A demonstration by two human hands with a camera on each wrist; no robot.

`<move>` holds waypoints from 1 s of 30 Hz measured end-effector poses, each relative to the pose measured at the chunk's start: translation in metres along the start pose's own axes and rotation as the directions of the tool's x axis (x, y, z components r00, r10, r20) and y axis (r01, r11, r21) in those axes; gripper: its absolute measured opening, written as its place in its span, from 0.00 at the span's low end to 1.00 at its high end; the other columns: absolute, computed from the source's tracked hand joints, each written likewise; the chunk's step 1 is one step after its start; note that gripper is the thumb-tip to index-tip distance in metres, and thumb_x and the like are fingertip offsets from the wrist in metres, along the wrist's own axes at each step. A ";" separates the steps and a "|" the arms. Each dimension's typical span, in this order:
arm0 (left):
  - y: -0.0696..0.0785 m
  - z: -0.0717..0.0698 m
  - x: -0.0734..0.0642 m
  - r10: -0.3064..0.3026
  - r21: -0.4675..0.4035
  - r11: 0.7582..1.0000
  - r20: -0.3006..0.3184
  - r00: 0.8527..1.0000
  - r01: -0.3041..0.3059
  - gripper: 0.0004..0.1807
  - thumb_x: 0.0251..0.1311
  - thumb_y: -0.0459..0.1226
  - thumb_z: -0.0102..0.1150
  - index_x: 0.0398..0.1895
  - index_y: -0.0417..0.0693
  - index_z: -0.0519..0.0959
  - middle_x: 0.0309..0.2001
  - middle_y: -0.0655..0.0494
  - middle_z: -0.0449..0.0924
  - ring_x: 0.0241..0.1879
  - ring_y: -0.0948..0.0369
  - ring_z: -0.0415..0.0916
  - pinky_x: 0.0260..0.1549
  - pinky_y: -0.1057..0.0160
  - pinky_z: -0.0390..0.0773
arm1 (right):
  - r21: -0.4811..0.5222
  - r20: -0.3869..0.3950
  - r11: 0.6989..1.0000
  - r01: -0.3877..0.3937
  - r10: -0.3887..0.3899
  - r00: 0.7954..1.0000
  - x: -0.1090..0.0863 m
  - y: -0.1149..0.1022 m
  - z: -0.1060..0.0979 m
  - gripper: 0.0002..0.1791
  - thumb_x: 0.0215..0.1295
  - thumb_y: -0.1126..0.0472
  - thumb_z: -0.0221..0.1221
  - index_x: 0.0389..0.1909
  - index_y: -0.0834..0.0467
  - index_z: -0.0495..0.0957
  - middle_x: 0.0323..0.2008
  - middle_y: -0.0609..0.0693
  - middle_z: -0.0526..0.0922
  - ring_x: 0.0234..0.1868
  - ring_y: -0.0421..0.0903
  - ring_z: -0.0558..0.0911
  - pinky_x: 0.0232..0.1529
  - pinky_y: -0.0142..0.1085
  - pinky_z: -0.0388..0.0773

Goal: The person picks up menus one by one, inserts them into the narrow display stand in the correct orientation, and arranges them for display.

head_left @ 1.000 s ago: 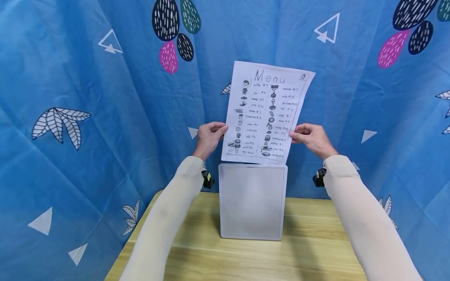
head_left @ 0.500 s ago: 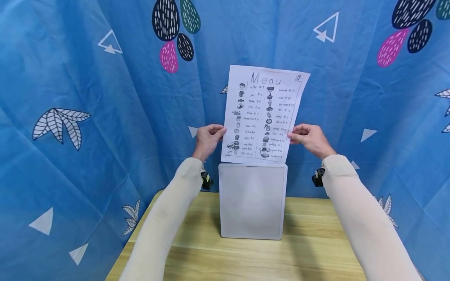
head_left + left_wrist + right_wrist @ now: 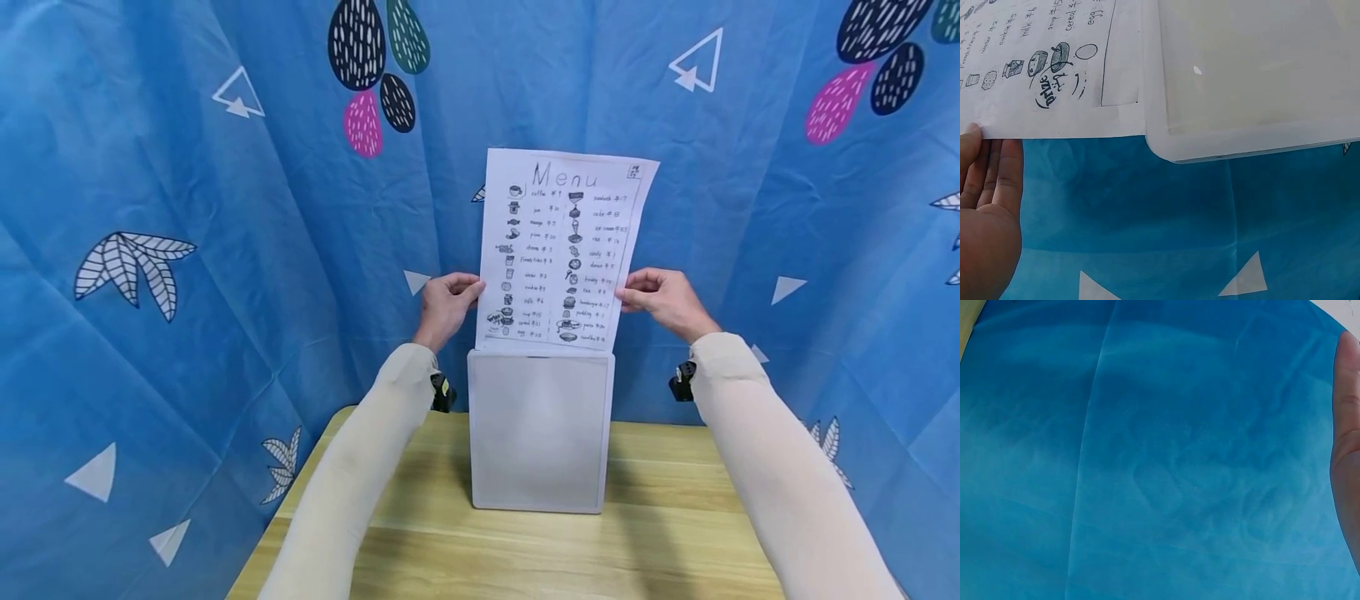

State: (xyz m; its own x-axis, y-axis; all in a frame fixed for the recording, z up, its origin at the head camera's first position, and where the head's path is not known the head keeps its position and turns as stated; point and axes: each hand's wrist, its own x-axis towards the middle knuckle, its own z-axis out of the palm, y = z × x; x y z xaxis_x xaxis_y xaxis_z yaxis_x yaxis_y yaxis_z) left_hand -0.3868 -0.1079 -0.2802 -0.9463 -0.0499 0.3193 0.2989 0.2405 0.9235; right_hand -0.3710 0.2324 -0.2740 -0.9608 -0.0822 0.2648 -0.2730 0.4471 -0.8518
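A paper menu sheet point(image 3: 555, 258) with small drawings and prices stands upright between the two hands, its upper right corner leaning outward. My left hand point(image 3: 444, 307) pinches its left edge between thumb and fingers; my right hand point(image 3: 666, 302) pinches the right edge at about the same height. Directly below is a white-framed upright panel point(image 3: 538, 433), blank and greyish. The sheet's bottom edge meets the panel's top edge, and in the left wrist view the menu sheet point(image 3: 1125, 122) reaches right to the panel's rim point(image 3: 1155, 112). The right wrist view catches only part of the right hand point(image 3: 1349, 431).
The panel stands on a light wood-grain table point(image 3: 555, 554). Close behind it hangs a blue patterned curtain point(image 3: 300, 208), which also encloses the left and right sides.
Both hands have brought the menu sheet down and a little to the left, and its bottom edge now sits at the panel's top. The panel has stayed in place.
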 end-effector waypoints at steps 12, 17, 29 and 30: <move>-0.011 -0.001 -0.002 -0.021 -0.017 1.000 0.001 1.000 0.021 0.12 0.67 0.38 0.62 0.47 0.40 0.85 0.44 0.46 0.85 0.45 0.54 0.85 0.50 0.60 0.83 | -0.007 0.031 1.000 0.001 -0.001 1.000 -0.001 -0.002 0.002 0.22 0.69 0.54 0.63 0.53 0.67 0.78 0.47 0.59 0.84 0.41 0.47 0.87 0.48 0.34 0.83; -0.015 -0.002 -0.003 -0.018 -0.021 1.000 -0.008 1.000 0.017 0.11 0.67 0.37 0.62 0.47 0.39 0.84 0.44 0.46 0.85 0.45 0.54 0.85 0.48 0.61 0.83 | -0.025 0.021 1.000 -0.001 0.001 1.000 -0.001 -0.005 0.004 0.21 0.69 0.53 0.63 0.54 0.65 0.79 0.48 0.59 0.84 0.46 0.56 0.86 0.52 0.39 0.82; -0.022 -0.005 -0.007 -0.018 0.004 1.000 -0.018 1.000 0.018 0.11 0.67 0.37 0.63 0.48 0.41 0.85 0.44 0.47 0.84 0.45 0.54 0.85 0.50 0.59 0.83 | -0.047 0.014 0.999 -0.004 0.004 1.000 0.000 -0.005 0.009 0.20 0.69 0.54 0.62 0.53 0.64 0.79 0.48 0.59 0.83 0.46 0.55 0.86 0.55 0.43 0.81; -0.022 -0.005 -0.007 -0.020 0.005 1.000 -0.016 1.000 0.020 0.11 0.67 0.37 0.63 0.48 0.41 0.85 0.44 0.47 0.84 0.44 0.54 0.85 0.50 0.59 0.83 | -0.048 0.018 0.999 -0.002 0.003 1.000 0.000 -0.006 0.009 0.20 0.70 0.54 0.62 0.53 0.64 0.79 0.49 0.60 0.83 0.47 0.57 0.85 0.56 0.45 0.80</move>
State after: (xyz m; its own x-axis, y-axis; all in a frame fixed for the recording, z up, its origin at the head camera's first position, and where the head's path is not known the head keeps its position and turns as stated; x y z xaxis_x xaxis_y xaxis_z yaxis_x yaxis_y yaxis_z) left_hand -0.3864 -0.1181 -0.3020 -0.9499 -0.0704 0.3044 0.2795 0.2440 0.9286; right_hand -0.3697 0.2219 -0.2733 -0.9624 -0.0968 0.2537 -0.2680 0.4895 -0.8298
